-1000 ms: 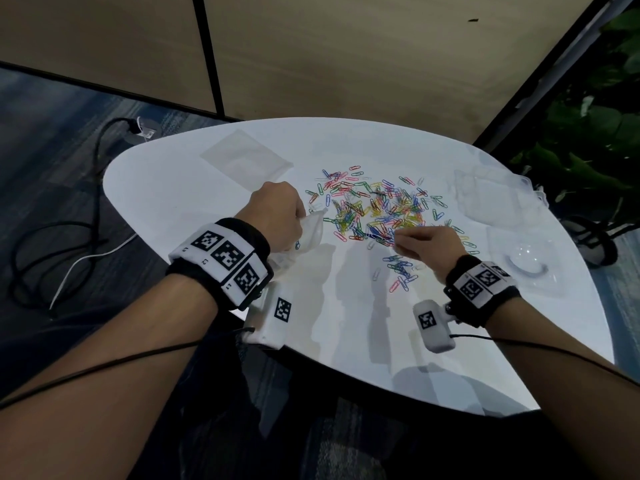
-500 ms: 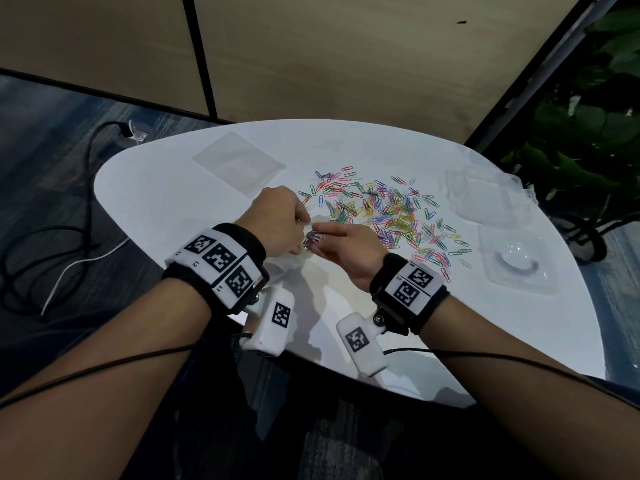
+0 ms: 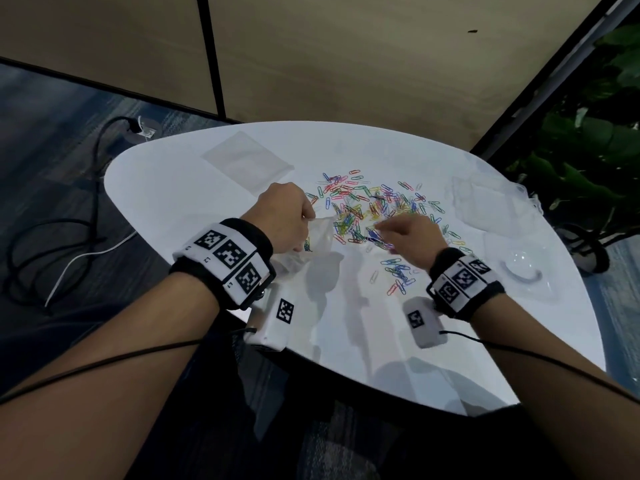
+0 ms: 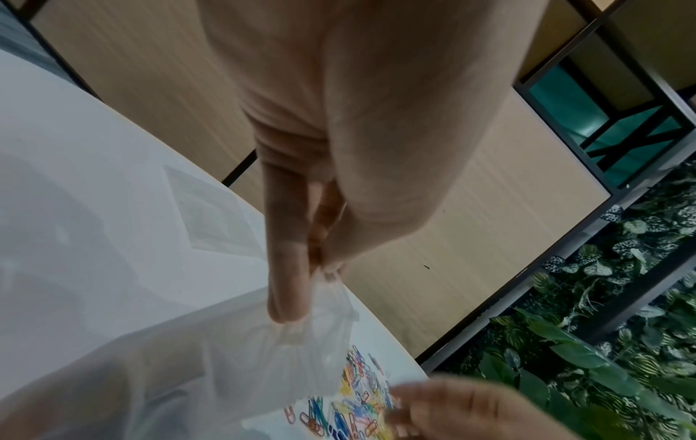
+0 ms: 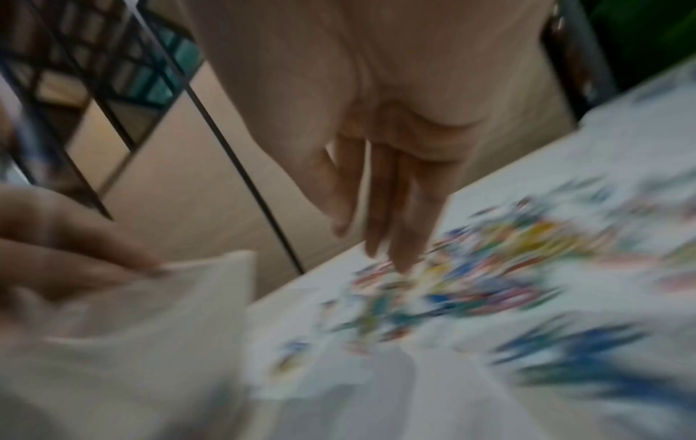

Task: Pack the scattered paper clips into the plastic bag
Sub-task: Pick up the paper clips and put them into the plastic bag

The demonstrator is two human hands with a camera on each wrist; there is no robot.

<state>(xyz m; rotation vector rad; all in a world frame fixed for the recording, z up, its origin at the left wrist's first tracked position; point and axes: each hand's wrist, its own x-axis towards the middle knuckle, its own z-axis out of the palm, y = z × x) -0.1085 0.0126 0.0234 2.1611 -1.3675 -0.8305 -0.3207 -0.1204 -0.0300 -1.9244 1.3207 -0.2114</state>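
Observation:
Colourful paper clips (image 3: pixel 374 206) lie scattered over the middle of the white table (image 3: pixel 173 202), with a smaller cluster (image 3: pixel 398 271) nearer me. My left hand (image 3: pixel 287 216) pinches the mouth of a clear plastic bag (image 3: pixel 320 237), which hangs crumpled to the table; a few clips show inside. The left wrist view shows thumb and fingers (image 4: pixel 286 285) pinching the bag (image 4: pixel 293 351). My right hand (image 3: pixel 408 237) reaches into the near edge of the pile. Its fingers (image 5: pixel 399 238) are straight and touch the blurred clips (image 5: pixel 489 268), holding nothing that I can see.
A second flat plastic bag (image 3: pixel 247 161) lies at the table's back left. Clear plastic boxes (image 3: pixel 485 202) and a clear lid (image 3: pixel 519 268) sit at the right. Cables (image 3: pixel 69 237) trail on the floor to the left, and a plant (image 3: pixel 588 150) stands to the right.
My right hand went from the pile to the bag's mouth half a second ago and has swung back right to the clips. The left hand still holds the bag.

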